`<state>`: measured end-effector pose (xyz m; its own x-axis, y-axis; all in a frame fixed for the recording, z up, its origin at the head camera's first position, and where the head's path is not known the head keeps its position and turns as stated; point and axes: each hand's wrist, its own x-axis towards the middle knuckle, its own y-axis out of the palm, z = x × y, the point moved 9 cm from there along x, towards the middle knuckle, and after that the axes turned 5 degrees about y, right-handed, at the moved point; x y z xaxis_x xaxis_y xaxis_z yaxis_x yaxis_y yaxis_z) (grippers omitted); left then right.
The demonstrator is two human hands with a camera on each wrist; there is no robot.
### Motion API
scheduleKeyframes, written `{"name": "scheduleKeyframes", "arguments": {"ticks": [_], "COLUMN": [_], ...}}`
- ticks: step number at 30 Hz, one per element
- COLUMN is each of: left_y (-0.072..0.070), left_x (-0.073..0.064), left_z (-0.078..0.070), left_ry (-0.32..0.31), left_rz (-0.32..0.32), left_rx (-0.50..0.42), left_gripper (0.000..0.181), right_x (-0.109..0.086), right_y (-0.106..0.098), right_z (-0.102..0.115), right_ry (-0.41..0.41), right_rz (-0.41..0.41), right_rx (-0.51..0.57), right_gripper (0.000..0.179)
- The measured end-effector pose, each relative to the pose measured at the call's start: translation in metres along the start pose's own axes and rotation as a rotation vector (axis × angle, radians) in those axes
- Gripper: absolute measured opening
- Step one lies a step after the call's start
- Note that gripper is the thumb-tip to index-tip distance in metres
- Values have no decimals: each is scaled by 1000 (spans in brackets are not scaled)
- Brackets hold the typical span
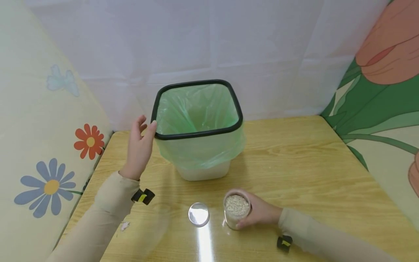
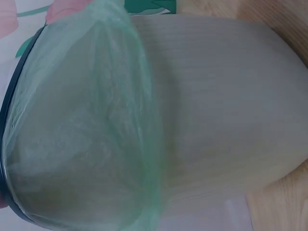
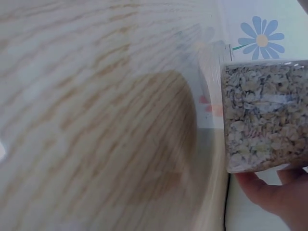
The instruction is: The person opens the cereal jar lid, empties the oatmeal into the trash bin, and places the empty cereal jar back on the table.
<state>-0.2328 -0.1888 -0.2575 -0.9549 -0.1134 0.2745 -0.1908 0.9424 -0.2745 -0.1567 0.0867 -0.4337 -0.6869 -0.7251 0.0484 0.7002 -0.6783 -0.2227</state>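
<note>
A white trash bin (image 1: pixel 204 174) stands on the table, lined with a green plastic bag (image 1: pixel 196 153) folded over its rim. A black ring (image 1: pixel 199 134) runs round the rim. At its left front corner is my left hand (image 1: pixel 139 147), thumb at the ring and the other fingers loosely bent. The left wrist view shows the bin's side and the overhanging bag (image 2: pixel 96 120) close up. My right hand (image 1: pixel 260 211) grips a clear jar (image 3: pixel 264 115) of pale flakes, its mouth uncovered. Whether the jar touches the table cannot be told.
A round silver lid (image 1: pixel 198 214) lies on the wooden table (image 1: pixel 294 163), left of the jar. A small pale scrap (image 1: pixel 124 226) is near the left forearm. Behind the bin hangs a white sheet (image 1: pixel 278 54); flower-patterned panels (image 1: pixel 52 187) border both sides.
</note>
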Motion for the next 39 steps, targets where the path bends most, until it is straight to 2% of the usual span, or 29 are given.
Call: {"name": "scheduleKeyframes", "arguments": {"ticks": [6, 11, 20, 26, 33, 39], "left_y": [5, 9, 22, 28, 28, 29], "left_x": [27, 45, 67, 72, 70, 70], "left_z": [0, 1, 3, 0, -2, -4], "left_ry": [-153, -232, -333, -304, -268, -250], "left_rz": [126, 219, 307, 297, 308, 341], "left_rx": [58, 133, 231, 285, 350, 375], "left_gripper": [77, 82, 76, 49, 43, 49], "right_x": [-1, -4, -10, -14, -22, -27], "right_y": [-1, -3, -15, -25, -37, -53], "right_z": [2, 4, 9, 21, 43, 64], "right_ry": [-15, 5, 46, -10, -116, -94], "right_rz": [-5, -15, -99, -164, -226, -319], "right_rx": [-4, -12, -57, -67, -61, -99], "right_gripper": [73, 73, 77, 75, 71, 69]}}
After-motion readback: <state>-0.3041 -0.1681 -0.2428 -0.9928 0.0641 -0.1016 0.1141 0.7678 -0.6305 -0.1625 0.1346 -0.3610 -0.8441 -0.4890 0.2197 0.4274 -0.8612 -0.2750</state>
